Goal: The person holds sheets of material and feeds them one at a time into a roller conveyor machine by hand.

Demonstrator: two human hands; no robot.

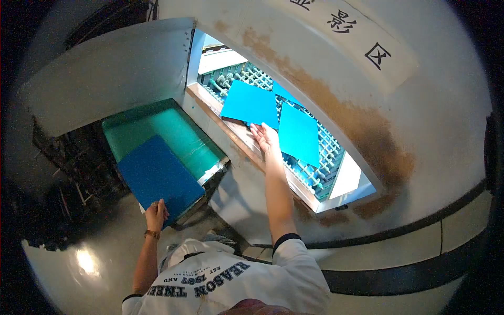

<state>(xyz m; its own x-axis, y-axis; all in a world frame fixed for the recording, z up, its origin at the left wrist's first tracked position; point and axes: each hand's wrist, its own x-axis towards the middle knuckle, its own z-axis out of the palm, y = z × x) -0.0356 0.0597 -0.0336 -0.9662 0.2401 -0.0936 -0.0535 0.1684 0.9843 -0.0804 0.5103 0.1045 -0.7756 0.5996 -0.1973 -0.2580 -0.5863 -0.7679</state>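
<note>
My left hand (156, 214) grips the near corner of a dark blue flat panel (160, 176), its fingers closed over the edge. That panel lies slanted across the near end of a green-topped surface (147, 126). At the machine opening, my right hand (266, 138) has its fingers at the lower edge of a bright blue panel (250, 102) and seems to pinch it; the fingertips are partly hidden. This panel overlaps the opening's sill. Beside it, a second bright blue panel (298, 134) rests on rollers (328, 152). Part of a third blue panel (286, 93) shows behind.
A pale sill (210, 105) borders the lit opening. Above it runs the grey machine cover (420, 105), with rust-brown patches (362, 136) and a label strip. A grey metal panel (115, 68) stands at left, over the green surface. Shiny floor (89, 283) shows at lower left.
</note>
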